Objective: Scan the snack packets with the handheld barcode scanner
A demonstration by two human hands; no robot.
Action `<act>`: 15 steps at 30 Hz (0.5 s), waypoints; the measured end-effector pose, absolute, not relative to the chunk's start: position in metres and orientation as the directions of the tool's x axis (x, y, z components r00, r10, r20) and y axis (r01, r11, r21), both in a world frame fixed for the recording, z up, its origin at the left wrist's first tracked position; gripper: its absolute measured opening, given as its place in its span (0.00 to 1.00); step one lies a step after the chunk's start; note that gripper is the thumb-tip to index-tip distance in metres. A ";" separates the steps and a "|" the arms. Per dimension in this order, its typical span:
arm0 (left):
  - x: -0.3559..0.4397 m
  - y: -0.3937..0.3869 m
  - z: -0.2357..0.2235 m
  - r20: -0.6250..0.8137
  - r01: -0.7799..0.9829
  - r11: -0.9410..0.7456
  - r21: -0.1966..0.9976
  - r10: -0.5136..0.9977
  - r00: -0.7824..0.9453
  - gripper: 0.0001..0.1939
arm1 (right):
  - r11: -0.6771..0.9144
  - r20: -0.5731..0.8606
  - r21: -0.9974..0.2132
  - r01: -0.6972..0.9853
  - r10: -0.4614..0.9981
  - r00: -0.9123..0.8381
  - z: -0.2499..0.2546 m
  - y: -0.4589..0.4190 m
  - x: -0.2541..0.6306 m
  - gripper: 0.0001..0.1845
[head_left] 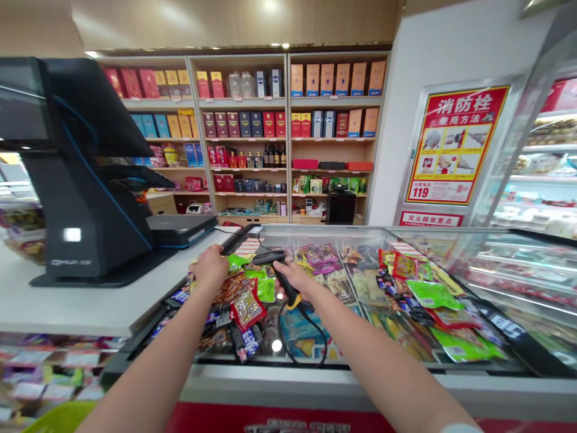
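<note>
My right hand [292,281] is wrapped round the handle of a black and yellow barcode scanner [283,278]. Its head points left, toward the packets, and its black cable [325,343] loops down onto the freezer glass. At the left edge of the freezer, my left hand [211,266] is curled on a snack packet [193,278] at the back of a pile; its fingertips are partly hidden. Near them lies a green packet [237,261]. In the same pile are a red and clear packet [247,308] and a dark blue packet [247,341].
A glass-topped chest freezer [333,376] spans the front. More snack packets [436,294] lie on its right side. To the left, a black checkout terminal [90,210] stands on a white counter [81,310]. Shelves with boxed goods [246,124] line the back wall.
</note>
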State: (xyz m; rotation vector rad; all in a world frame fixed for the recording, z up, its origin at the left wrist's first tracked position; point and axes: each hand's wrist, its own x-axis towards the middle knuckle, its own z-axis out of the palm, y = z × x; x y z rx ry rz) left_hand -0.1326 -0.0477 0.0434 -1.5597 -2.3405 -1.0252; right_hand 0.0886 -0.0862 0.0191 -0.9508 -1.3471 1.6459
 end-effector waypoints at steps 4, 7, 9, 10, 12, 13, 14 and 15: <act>-0.094 -0.040 0.043 0.612 0.892 -0.012 0.451 0.732 -0.299 0.12 | -0.124 -0.061 -0.980 -0.155 0.932 -0.357 0.020 -0.085 0.114 0.15; -0.048 -0.029 0.036 0.572 0.817 -0.196 0.543 0.798 -0.189 0.11 | -0.098 -0.049 -0.980 -0.175 0.962 -0.268 0.019 -0.084 0.143 0.17; -0.010 -0.022 0.028 0.486 0.736 -0.252 0.629 0.866 -0.119 0.10 | -0.073 -0.037 -0.981 -0.179 0.980 -0.194 0.019 -0.085 0.167 0.18; 0.010 -0.019 0.023 0.447 0.701 -0.271 0.660 0.891 -0.076 0.08 | -0.056 -0.028 -0.982 -0.181 0.987 -0.156 0.018 -0.086 0.180 0.18; 0.051 -0.014 0.012 0.381 0.660 -0.299 0.689 0.924 0.021 0.04 | -0.031 -0.016 -0.984 -0.177 0.996 -0.083 0.018 -0.088 0.205 0.18; 0.072 -0.012 0.007 0.358 0.641 -0.322 0.697 0.931 0.078 0.01 | -0.019 -0.011 -0.984 -0.175 0.999 -0.046 0.018 -0.090 0.218 0.19; 0.093 -0.010 0.002 0.338 0.613 -0.348 0.710 0.931 0.137 0.02 | -0.006 -0.004 -0.984 -0.177 1.000 -0.009 0.019 -0.091 0.230 0.19; 0.113 -0.009 -0.004 0.324 0.572 -0.372 0.731 0.927 0.188 0.05 | 0.009 0.004 -0.983 -0.183 1.000 0.026 0.019 -0.093 0.242 0.19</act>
